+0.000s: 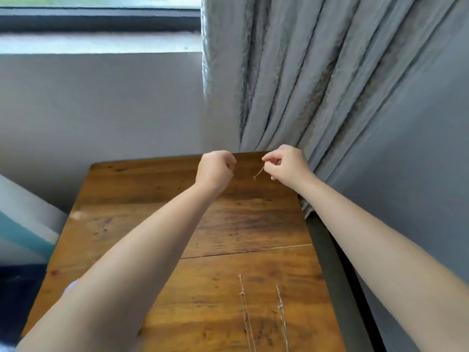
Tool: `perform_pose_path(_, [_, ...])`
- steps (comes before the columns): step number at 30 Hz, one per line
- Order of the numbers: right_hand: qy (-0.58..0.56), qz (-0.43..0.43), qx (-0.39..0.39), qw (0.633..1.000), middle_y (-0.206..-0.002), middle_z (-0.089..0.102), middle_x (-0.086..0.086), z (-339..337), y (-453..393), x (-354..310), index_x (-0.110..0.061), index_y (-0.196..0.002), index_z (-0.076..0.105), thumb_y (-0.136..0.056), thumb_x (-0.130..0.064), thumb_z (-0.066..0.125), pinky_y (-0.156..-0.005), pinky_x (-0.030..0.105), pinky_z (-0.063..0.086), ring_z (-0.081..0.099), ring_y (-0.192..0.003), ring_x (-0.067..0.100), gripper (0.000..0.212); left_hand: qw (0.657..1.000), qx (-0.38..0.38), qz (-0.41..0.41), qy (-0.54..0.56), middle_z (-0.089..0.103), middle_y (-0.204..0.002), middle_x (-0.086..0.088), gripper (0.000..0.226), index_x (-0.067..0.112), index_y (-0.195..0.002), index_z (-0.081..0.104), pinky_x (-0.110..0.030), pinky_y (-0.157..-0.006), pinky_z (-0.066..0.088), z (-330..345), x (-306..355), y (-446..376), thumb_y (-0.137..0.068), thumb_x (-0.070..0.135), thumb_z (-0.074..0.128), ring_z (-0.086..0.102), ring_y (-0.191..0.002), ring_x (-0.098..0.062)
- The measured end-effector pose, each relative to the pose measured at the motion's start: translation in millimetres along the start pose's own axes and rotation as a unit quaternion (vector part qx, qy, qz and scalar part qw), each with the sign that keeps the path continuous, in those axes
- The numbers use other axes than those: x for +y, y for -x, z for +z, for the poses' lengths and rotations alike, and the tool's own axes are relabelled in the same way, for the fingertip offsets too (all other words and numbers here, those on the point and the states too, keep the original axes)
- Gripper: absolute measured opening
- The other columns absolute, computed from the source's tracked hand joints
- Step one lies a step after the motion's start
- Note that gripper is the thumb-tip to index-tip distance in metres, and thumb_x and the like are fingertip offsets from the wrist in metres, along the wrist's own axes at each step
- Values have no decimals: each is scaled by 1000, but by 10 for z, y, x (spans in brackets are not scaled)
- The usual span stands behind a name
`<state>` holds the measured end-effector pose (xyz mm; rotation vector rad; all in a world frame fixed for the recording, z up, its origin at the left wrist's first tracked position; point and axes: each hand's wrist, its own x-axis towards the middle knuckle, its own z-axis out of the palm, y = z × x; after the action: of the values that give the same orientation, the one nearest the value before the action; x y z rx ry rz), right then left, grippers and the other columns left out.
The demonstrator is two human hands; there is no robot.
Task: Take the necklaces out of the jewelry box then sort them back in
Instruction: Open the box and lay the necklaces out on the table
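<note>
Laying-out step: third necklace (pixel 258 173) held aloft, frame centre.
Right hand (pixel 288 165) pinching chain end; left hand (pixel 215 168) clenched, contents unclear; next, careful lowering beside two necklaces (pixel 261 311) on table (pixel 132 199).

You are in a home, likely a bedroom or living room. A wooden table (pixel 152 224) with a worn, knotted top stands against a plain grey wall (pixel 101 105). At 11 o'clock a window (pixel 96 24) lets daylight in; from 12 to 3 o'clock a grey patterned curtain (pixel 317 72) hangs in folds.
</note>
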<state>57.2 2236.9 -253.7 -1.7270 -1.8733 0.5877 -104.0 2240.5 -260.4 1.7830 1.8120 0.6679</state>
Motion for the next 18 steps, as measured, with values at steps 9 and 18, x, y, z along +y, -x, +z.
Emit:
perform_pose_path(9, [39,108,-152,982,-83,53,6,1108,681,1131,-3,-91,61,-78,-10,58,-66,26,37,49,-76,21,16,973,-189,-113,-73,73,-89,-11,23,3,-87,75,-27,-78,50,1245,-722,410,-83,-2,53,66,-97,-26])
perform_pose_path(18, [41,66,-65,995,-90,65,16,1431,1324,1233,0,-87,66,-83,-12,59,-66,38,54,61,-79,29,15,972,-145,-185,13,75,-93,-16,17,5,-97,74,-35,-88,53,1530,-919,955,-86,12,63,68,-94,-30])
